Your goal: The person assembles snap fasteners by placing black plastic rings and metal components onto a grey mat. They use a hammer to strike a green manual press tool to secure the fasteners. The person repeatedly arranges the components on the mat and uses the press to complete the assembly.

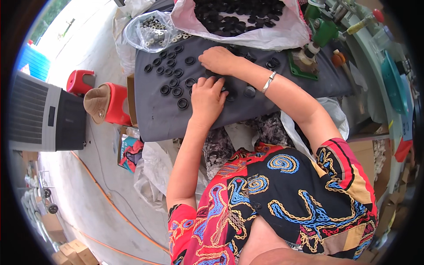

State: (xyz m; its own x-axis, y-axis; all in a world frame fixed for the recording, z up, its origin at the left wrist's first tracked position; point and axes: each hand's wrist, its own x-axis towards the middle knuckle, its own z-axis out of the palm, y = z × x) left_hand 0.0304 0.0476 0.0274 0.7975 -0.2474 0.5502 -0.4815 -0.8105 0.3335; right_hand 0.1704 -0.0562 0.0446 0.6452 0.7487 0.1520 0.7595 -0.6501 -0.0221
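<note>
Patterned shirt (282,198) filled the lower frame; at upper centre, left hand (207,98) and right hand (217,59) lay spread flat on black rings (170,75), sorting them on the grey board (154,119).

Bright, even daylight fills the scene, strongest on the pale floor (84,53) at upper left, which nearly washes out. Shadows are soft. Fisheye bending and black corners ring the sharp centre.

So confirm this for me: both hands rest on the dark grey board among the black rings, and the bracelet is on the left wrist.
Not quite. The head view shows the bracelet on the right wrist. Both the left hand and right hand do rest on the dark grey board among the black rings.
</note>
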